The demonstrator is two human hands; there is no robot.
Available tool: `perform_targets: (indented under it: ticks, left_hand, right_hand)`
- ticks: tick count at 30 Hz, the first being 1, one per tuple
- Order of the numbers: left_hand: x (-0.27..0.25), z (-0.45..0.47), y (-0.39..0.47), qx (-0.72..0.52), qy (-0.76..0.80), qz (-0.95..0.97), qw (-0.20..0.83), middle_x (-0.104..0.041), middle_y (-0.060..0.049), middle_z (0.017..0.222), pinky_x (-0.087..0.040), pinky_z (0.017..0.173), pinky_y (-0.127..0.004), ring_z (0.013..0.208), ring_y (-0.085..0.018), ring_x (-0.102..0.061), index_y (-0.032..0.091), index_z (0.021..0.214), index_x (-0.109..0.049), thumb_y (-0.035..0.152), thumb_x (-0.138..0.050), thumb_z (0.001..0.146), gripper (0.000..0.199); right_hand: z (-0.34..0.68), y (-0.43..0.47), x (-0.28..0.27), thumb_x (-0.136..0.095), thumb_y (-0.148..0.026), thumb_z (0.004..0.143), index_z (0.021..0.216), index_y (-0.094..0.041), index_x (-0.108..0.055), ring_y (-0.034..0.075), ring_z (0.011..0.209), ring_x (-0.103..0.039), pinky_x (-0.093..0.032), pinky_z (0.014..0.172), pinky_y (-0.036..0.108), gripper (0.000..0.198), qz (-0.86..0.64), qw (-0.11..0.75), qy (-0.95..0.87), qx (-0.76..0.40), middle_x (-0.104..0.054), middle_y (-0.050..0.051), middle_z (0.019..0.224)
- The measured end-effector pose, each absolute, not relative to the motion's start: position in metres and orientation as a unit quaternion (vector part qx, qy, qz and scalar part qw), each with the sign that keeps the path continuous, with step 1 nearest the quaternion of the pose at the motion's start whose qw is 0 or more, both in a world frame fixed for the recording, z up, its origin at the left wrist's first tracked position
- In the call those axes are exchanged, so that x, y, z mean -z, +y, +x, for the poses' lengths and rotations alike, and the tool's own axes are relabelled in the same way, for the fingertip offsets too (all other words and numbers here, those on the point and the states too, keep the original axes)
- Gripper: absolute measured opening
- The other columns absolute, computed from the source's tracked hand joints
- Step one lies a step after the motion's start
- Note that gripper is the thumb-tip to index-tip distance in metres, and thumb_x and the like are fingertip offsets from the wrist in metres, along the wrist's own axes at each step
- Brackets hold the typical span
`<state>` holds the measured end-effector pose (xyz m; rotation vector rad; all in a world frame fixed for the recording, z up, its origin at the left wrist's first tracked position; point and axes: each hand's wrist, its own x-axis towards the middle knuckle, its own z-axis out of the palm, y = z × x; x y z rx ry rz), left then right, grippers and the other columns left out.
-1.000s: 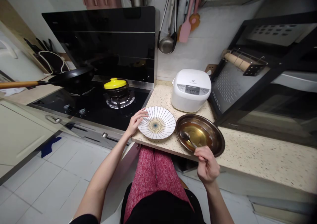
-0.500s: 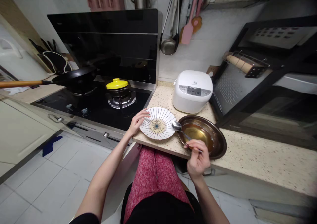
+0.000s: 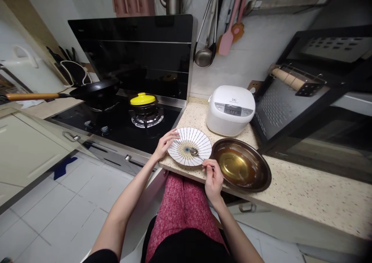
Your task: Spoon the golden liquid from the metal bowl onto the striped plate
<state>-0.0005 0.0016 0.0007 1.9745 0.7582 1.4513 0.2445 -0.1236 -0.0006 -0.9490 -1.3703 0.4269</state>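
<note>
A white plate (image 3: 200, 141) with dark lines fanning from its centre lies on the counter in front of me. My left hand (image 3: 165, 144) grips its left rim, fingers over the edge; where the thumb sits is hard to see. In my right hand (image 3: 214, 177), at the plate's lower right edge, is a metal spoon (image 3: 194, 151) pinched by its handle. The spoon's bowl is over the plate, near the centre. Just right of the plate stands a brown metal basin (image 3: 263, 177) with a shiny yellowish inside, perhaps liquid.
Behind the plate and basin stands a white rice cooker (image 3: 231, 111). To the left, the gas hob (image 3: 120, 119) carries a small pot with a yellow lid (image 3: 142, 99) and a black wok (image 3: 95, 88). A dark rack (image 3: 279, 100) rises at the right.
My right hand has moved left from the basin, bringing the spoon's bowl from the gap by the basin's rim to over the plate. My left hand stays on the plate's rim.
</note>
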Motion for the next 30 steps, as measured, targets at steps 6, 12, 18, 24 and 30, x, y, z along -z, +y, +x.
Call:
perform_targets:
  ticks: [6,12,18,24,30]
  left_hand:
    - [0.001,-0.001,0.003,-0.541,0.281,0.740,0.284,-0.072,-0.016,0.127,-0.035,0.122,-0.061,0.145,-0.038,-0.050,0.019,0.109,-0.081,0.047,-0.054,0.102,0.040]
    - [0.000,-0.001,0.002,-0.539,0.290,0.739,0.281,-0.072,-0.016,0.128,-0.035,0.122,-0.062,0.145,-0.038,-0.051,0.018,0.108,-0.081,0.048,-0.053,0.102,0.041]
    - [0.000,-0.001,0.001,-0.540,0.287,0.738,0.283,-0.071,-0.016,0.128,-0.035,0.122,-0.061,0.145,-0.037,-0.051,0.018,0.108,-0.081,0.047,-0.054,0.102,0.040]
    - [0.000,-0.001,0.002,-0.541,0.286,0.739,0.282,-0.071,-0.016,0.128,-0.035,0.122,-0.061,0.145,-0.038,-0.050,0.018,0.108,-0.081,0.047,-0.053,0.102,0.040]
    - [-0.001,-0.001,0.001,-0.540,0.286,0.740,0.281,-0.072,-0.016,0.127,-0.035,0.122,-0.061,0.146,-0.037,-0.050,0.018,0.108,-0.081,0.046,-0.053,0.103,0.040]
  right_hand:
    - [0.237,-0.126,0.000,-0.049,-0.033,0.106,0.090,-0.022,-0.064,0.013,0.068,-0.058,-0.049,0.062,0.027,0.024,-0.400,0.674,-0.555,-0.280,-0.064,0.002,0.086]
    - [0.235,-0.125,0.001,-0.053,-0.036,0.104,0.087,-0.022,-0.062,0.014,0.068,-0.060,-0.050,0.060,0.028,0.024,-0.369,0.699,-0.510,-0.339,-0.063,0.002,0.084]
    - [0.235,-0.128,-0.002,-0.053,-0.034,0.104,0.088,-0.022,-0.063,0.015,0.071,-0.062,-0.050,0.059,0.028,0.022,-0.344,0.721,-0.494,-0.343,-0.062,0.002,0.086]
    - [0.241,-0.131,-0.010,-0.054,-0.035,0.104,0.089,-0.022,-0.061,0.015,0.072,-0.060,-0.052,0.062,0.029,0.021,-0.353,0.739,-0.474,-0.323,-0.060,0.002,0.087]
    - [0.258,-0.138,-0.024,-0.055,-0.033,0.103,0.088,-0.021,-0.060,0.014,0.074,-0.059,-0.053,0.062,0.028,0.021,-0.362,0.765,-0.457,-0.273,-0.059,0.002,0.087]
